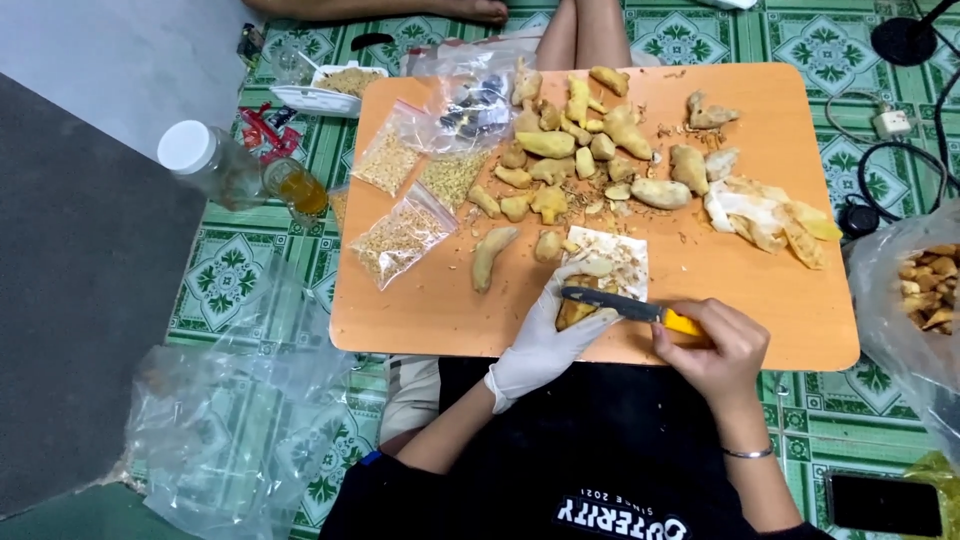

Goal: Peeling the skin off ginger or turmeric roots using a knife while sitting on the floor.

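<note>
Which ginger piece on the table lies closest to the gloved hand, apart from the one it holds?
The small pale piece on the white paper, just above the left hand. The other loose pieces lie farther up the table, off the paper.

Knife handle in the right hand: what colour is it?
Yellow. The knife handle shows below the right hand in the head view.

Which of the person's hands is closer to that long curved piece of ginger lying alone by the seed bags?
Left. The gloved left hand is just right of and below the curved ginger piece; the bare right hand sits farther right.
</note>
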